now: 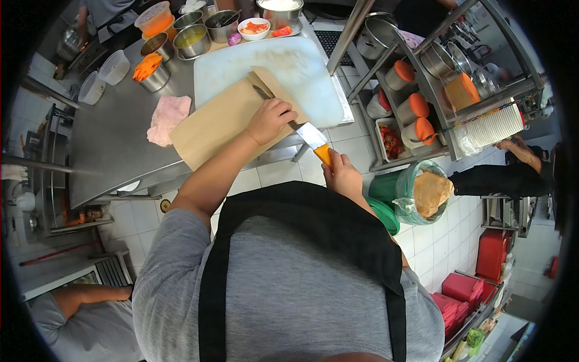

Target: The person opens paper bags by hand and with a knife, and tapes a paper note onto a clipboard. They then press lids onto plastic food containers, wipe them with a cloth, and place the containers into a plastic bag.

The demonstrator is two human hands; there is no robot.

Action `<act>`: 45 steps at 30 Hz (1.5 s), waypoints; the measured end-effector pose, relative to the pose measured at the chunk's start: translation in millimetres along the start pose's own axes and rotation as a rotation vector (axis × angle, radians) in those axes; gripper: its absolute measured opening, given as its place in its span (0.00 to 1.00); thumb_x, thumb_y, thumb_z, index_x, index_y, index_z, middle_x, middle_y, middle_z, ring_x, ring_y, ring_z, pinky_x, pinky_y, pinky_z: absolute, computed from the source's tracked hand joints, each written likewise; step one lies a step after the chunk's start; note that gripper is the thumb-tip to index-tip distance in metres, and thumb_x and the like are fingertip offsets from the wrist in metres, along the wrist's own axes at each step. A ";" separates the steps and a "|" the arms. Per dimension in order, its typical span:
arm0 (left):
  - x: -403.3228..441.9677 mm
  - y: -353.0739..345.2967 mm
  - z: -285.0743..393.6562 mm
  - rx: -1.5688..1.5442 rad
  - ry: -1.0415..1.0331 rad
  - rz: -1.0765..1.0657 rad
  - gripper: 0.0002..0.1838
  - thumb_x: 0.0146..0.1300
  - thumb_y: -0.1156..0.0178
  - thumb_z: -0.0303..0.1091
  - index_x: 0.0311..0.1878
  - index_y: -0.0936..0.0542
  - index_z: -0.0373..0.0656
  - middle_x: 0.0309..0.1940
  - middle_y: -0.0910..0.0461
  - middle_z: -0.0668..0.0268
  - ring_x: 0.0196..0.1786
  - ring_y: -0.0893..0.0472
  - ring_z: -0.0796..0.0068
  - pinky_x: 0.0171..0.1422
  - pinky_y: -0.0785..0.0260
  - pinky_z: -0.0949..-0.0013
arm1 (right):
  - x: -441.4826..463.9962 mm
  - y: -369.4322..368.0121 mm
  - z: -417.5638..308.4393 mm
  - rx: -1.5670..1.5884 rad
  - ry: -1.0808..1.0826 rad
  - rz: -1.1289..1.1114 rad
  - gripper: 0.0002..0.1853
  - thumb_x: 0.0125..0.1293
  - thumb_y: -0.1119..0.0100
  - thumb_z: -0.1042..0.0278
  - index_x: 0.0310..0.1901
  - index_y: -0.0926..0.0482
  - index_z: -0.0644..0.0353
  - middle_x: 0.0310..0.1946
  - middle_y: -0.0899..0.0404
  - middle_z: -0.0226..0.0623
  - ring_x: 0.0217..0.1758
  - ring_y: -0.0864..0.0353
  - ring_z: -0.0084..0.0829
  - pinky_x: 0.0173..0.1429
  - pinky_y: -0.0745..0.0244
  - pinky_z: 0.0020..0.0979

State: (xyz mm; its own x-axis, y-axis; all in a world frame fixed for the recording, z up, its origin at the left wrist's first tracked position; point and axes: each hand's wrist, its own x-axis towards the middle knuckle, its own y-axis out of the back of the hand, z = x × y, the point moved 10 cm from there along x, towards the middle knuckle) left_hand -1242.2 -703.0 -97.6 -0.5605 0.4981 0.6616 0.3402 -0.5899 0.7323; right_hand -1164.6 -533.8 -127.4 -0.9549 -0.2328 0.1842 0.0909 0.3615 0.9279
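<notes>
Head view: beside the cutting board [319,90], my right hand [344,175] sensibly gripped a stiff-looking knife [311,135] by its handle [324,155]; left hand [272,119] grip was unclear.

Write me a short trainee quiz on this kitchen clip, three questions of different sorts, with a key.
1. Fill in: the yellow handle is held in the person's own ____ hand.
2. True or false: the pink cloth lies on the steel table, beside the white cutting board.
3. Choose: what colour are the pieces heaped in the steel container nearest that cloth? a) white b) green c) orange

Key
1. Right: the right hand holds it, while the left hand is over the brown sheet.
2. True.
3. c
</notes>
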 end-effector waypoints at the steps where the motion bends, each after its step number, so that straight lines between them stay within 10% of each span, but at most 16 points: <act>1: 0.6 1.9 0.1 -0.011 -0.007 0.015 0.08 0.50 0.45 0.28 0.35 0.22 0.49 0.35 0.27 0.70 0.44 0.27 0.68 0.48 0.34 0.65 | 3.7 -1.1 -3.3 -0.002 0.005 -0.002 0.21 0.61 0.43 0.59 0.54 0.31 0.55 0.33 0.25 0.40 0.28 0.20 0.42 0.31 0.24 0.42; 45: -2.2 -16.6 1.1 -0.200 -0.063 -0.127 0.06 0.51 0.47 0.27 0.34 0.25 0.47 0.31 0.27 0.68 0.38 0.25 0.67 0.42 0.30 0.67 | 94.5 40.5 46.5 -0.155 0.222 0.034 0.20 0.61 0.43 0.52 0.51 0.26 0.50 0.33 0.24 0.37 0.31 0.20 0.43 0.33 0.25 0.41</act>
State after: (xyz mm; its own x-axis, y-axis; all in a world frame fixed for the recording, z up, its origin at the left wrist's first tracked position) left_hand -1245.8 -693.6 -111.0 -0.5390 0.6109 0.5799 0.1106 -0.6311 0.7677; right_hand -1264.3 -499.2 -87.5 -0.8665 -0.4216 0.2671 0.1803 0.2345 0.9553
